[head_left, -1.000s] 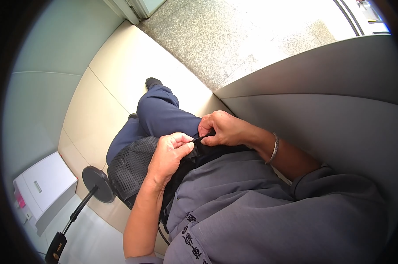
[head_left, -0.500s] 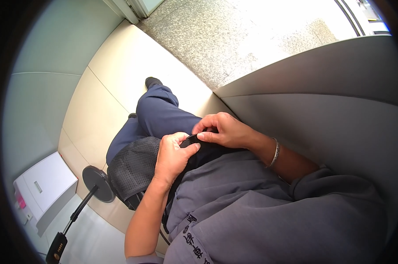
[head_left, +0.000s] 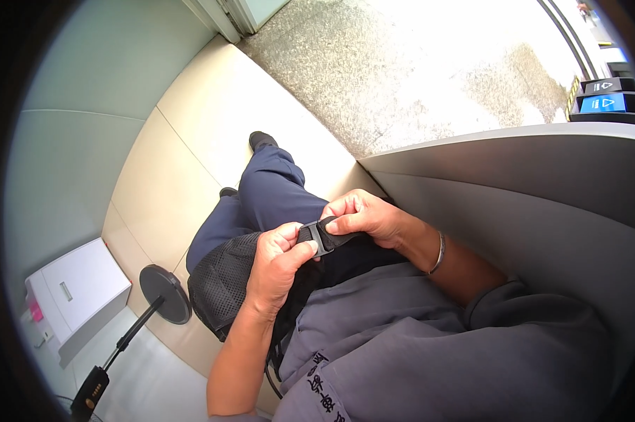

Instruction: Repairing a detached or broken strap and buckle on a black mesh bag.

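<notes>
In front of my waist, both hands hold a black plastic buckle [head_left: 316,239] on a wide black strap [head_left: 347,232]. My left hand [head_left: 275,266] pinches the buckle's left side between thumb and fingers. Close beside it, my right hand [head_left: 366,219] grips the strap where it meets the buckle's right side; a bracelet circles that wrist. Below my left hand hangs a black mesh bag [head_left: 222,285] against my thigh, partly covered by my forearm. Whether the buckle is fully clipped I cannot tell.
A black pole with a round disc head [head_left: 165,294] stands at the left, near a white box-shaped unit [head_left: 78,288]. A dark grey curved panel [head_left: 514,176] rises on my right. Beyond it, at the far right, are bins with coloured labels [head_left: 604,104]. Beige tiles lie underfoot.
The buckle has turned so its flat face shows upward, and more of the strap is visible between my hands. My hands have drifted slightly right and down in the view.
</notes>
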A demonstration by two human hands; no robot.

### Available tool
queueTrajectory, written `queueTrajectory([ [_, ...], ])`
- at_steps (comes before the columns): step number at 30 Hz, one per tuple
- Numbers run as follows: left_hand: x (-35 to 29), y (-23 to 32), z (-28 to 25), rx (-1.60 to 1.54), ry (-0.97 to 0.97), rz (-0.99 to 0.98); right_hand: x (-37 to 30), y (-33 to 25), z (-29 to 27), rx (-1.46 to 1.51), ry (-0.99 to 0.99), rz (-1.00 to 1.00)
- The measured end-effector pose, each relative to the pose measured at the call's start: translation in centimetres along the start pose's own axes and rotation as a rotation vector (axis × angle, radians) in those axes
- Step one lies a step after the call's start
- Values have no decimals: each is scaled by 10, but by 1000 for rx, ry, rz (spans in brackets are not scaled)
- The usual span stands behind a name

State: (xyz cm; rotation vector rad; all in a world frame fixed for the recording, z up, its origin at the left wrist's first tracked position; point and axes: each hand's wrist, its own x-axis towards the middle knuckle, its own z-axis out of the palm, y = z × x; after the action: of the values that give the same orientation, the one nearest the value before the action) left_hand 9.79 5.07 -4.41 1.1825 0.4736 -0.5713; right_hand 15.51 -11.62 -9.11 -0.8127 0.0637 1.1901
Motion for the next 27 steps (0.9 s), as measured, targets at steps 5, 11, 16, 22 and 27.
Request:
queueTrajectory([
  [5, 1, -6, 1, 222, 90, 27, 0, -6, 3, -333, 92, -13],
  [11, 6, -12, 4, 376, 178, 133, -2, -7, 8, -697, 145, -135],
  [16, 3, -15, 8, 297, 193, 127, -10, -19, 10, -967, 156, -33],
  [22, 4, -16, 5, 321, 185, 108, -10, -12, 4, -1061, 216, -218],
  [27, 6, -18, 5, 337, 189, 117, -9, -6, 5, -1172, 226, -274],
])
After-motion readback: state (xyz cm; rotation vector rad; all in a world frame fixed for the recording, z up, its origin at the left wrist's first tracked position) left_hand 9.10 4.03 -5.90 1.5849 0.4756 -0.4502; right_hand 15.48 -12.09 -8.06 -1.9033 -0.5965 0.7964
